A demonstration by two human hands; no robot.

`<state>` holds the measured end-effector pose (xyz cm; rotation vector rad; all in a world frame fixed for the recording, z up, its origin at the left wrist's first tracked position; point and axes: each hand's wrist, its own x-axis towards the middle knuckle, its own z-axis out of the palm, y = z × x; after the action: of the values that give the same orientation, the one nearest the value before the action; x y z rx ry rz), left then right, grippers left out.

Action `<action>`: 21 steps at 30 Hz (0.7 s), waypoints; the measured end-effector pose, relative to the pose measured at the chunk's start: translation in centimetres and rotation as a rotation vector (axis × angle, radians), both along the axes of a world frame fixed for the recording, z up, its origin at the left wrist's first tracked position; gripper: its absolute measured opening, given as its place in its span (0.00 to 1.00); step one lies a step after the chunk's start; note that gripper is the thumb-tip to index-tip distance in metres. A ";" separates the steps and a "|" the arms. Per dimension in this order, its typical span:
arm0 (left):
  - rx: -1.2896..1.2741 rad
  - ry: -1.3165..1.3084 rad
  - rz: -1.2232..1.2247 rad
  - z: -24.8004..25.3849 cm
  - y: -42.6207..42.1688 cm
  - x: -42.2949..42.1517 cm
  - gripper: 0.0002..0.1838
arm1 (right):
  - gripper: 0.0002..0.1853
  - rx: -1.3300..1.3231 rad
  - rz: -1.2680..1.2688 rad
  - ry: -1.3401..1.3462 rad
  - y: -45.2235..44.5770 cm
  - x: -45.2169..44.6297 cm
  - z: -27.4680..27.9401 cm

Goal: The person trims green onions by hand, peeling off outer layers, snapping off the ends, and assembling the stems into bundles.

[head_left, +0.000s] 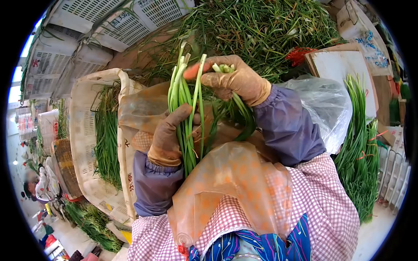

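Note:
My left hand (170, 135), in a stained brown glove, is closed round a loose bunch of chives (184, 135). Their pale ends point up and their leaves hang toward my lap. My right hand (235, 80), gloved alike, is closed on a smaller bunch of chives (242, 114), its pale ends showing above the fingers and its leaves bending down. An orange-tipped finger of the right hand reaches to the upper part of a stalk in the left bunch. A translucent plastic apron (230, 182) covers my lap beneath both hands.
A heap of loose green leaves (261, 30) lies ahead. A white plastic crate (82, 174) with chives stands at left, stacked crates (152, 13) behind. At right are tied chive bundles (355, 152), a clear plastic bag (324, 106) and a white board (342, 65). Another person (43, 185) is far left.

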<state>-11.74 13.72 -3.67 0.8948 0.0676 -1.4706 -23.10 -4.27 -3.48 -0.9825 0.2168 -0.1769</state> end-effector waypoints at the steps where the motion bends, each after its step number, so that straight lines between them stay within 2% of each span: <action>1: 0.013 -0.004 0.002 0.1 -0.1 -0.1 0.07 | 0.10 0.002 -0.004 -0.004 0.1 0.1 -0.3; 3: 0.026 -0.007 0.001 0.3 -0.1 -0.2 0.07 | 0.11 -0.193 -0.090 0.025 0.0 0.2 -0.8; 4: 0.031 -0.019 0.008 0.4 0.0 -0.1 0.07 | 0.06 -0.281 -0.213 0.001 0.0 0.2 -1.3; 5: 0.037 -0.030 0.017 0.5 0.1 -0.1 0.08 | 0.06 -0.282 -0.211 0.004 -0.4 0.2 -1.8; 7: 0.020 -0.040 0.011 1.1 0.1 -0.4 0.08 | 0.04 -0.608 -0.491 0.074 -2.0 -0.2 -2.6; 8: 0.005 -0.053 0.005 1.3 0.2 -0.5 0.08 | 0.04 -0.512 -0.615 0.194 -2.3 -0.4 -2.0; 9: 0.003 -0.052 0.011 1.1 0.3 -0.5 0.08 | 0.07 -0.312 -0.632 0.195 -3.6 -0.6 -2.8; 11: 0.141 -0.138 0.057 0.3 0.3 -0.5 0.08 | 0.12 -0.098 -0.472 0.156 -2.8 -1.1 -1.3; 13: 0.137 -0.228 0.028 0.2 0.1 -0.8 0.10 | 0.14 0.074 -0.250 0.114 -0.9 -0.7 0.1; 14: 0.118 -0.275 0.012 0.4 -0.2 -1.1 0.11 | 0.14 -0.006 -0.175 0.143 0.0 -0.3 0.7; 17: 0.151 -0.364 -0.017 1.2 -0.2 -1.3 0.16 | 0.10 -0.167 -0.263 0.122 0.5 0.7 -0.3; 19: 0.108 -0.342 0.086 0.9 0.0 -1.0 0.16 | 0.09 -0.021 -0.395 0.076 -2.1 0.1 -1.2; 20: 0.077 -0.458 0.104 0.4 0.2 -0.9 0.18 | 0.09 -0.133 -0.552 0.079 -4.1 -0.6 -1.8; 21: 0.077 -0.458 0.113 0.6 0.3 -0.9 0.18 | 0.09 -0.247 -0.707 0.083 -5.9 -1.4 -2.4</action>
<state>-12.68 14.07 -3.02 1.2509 -0.1629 -1.1358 -24.53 -10.19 -5.87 -1.1270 0.6270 -0.8252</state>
